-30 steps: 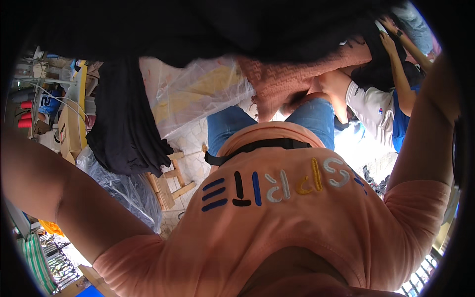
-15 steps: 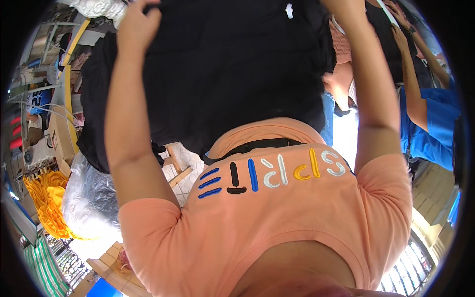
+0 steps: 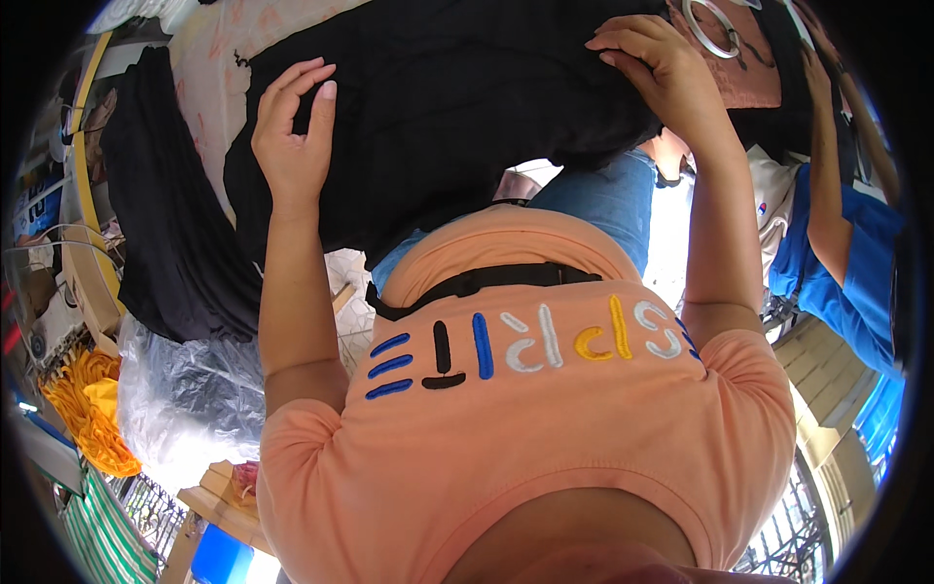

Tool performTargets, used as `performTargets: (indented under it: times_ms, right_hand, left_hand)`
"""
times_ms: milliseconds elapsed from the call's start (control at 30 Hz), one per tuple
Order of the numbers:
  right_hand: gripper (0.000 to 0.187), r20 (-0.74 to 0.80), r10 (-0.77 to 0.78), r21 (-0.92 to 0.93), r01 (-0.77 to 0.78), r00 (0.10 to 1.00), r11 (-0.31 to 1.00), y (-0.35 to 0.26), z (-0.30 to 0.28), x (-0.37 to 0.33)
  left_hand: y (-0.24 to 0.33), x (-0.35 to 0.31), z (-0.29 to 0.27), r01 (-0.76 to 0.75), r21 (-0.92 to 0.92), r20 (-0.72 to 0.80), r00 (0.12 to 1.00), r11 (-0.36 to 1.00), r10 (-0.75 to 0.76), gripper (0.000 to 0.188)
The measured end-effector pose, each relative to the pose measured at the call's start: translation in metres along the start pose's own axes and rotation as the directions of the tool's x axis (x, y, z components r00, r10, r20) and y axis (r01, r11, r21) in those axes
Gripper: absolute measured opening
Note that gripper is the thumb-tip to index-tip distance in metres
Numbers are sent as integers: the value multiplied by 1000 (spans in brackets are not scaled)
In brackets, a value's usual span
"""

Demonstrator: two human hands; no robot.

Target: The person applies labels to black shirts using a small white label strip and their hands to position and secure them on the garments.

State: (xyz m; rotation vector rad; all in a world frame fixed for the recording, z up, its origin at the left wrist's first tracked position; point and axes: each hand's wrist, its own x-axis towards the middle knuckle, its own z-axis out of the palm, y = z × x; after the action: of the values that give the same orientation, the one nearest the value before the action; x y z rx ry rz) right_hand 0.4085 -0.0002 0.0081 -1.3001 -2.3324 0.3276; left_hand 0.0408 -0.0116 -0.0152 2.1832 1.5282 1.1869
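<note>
A large piece of black cloth [image 3: 457, 107] lies spread in front of me, its near edge draping over my lap. Over its left part is my left hand [image 3: 295, 131], fingers stretched and thumb held apart, with nothing in it. My right hand [image 3: 664, 78] hovers at the cloth's right part, fingers extended leftward and thumb separate, also holding nothing. Whether either hand touches the cloth is hard to tell. Another bunched black cloth [image 3: 170, 204] hangs down on the left, beside a pale surface with reddish marks [image 3: 209, 88].
At the right, a white ring [image 3: 715, 29] lies by a salmon-coloured cloth [image 3: 744, 73]. A co-worker's arm [image 3: 827, 165] and blue shirt [image 3: 866, 263] are close there. To the left are a clear plastic bag [image 3: 195, 399], an orange-yellow cloth bundle [image 3: 92, 414] and a yellow-edged frame [image 3: 83, 175].
Both hands have come nearer to me, with the black cloth lowered and spread. The pale surface and bunched black cloth at left now show separately. My view has shifted somewhat.
</note>
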Motion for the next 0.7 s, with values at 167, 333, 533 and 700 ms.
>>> performTargets:
  times_ms: [167, 333, 533, 700]
  right_hand:
    - [15, 17, -81, -88, 83, 997, 993, 14, 23, 3]
    - [10, -15, 8, 13, -8, 1000, 1000, 22, 22, -1]
    - [10, -94, 121, 365, -79, 988, 928, 30, 21, 6]
    - [10, -281, 282, 725, 11, 918, 688, 32, -26, 23]
  left_hand:
    - [-17, -2, -13, 39, -18, -20, 999, 999, -39, 14]
    - [-35, -5, -26, 91, -32, 110, 990, 995, -86, 20]
    - [-45, -23, -29, 12, 142, 255, 966, 990, -49, 35]
    - [-53, -17, -16, 232, 27, 192, 953, 972, -232, 29]
